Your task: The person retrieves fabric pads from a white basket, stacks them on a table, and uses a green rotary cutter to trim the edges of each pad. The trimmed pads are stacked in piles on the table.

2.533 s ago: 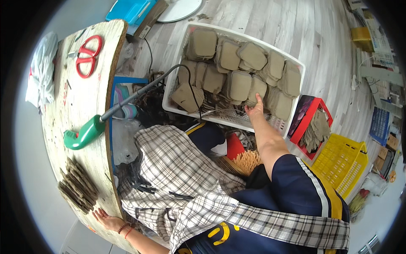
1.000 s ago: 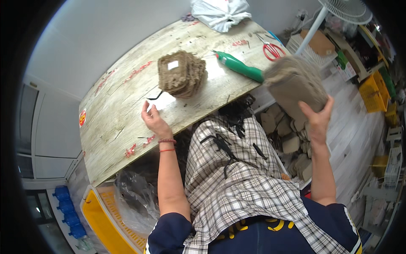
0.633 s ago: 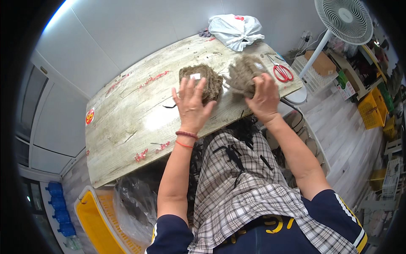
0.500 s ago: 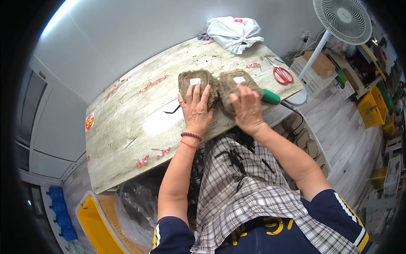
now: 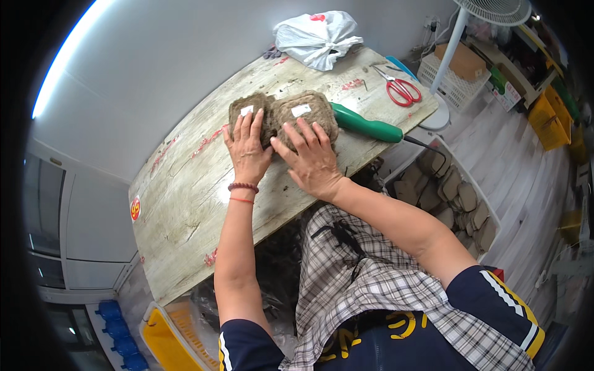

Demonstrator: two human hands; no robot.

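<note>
Two hands lie on two stacks of fuzzy brown pads, one hand to each: the left hand on the left stack, the right hand on the right stack. Both hands are flat with fingers parted, resting on top and closed around nothing. The stacks stand side by side on the table, touching or nearly so, and two white labels show, one on each, just beyond the fingertips. To the right of the right hand lies one green tool, with one pair of red-handled scissors past it; one white plastic bag sits beyond both hands. Beside the right forearm, a white crate holds many flat pads, too overlapped to count. Farther off, beyond the right hand, a white basket bears a cardboard box. One second ago the right hand held its stack in the air past the table's edge, and the left hand was off its own stack, near the table's front edge.
</note>
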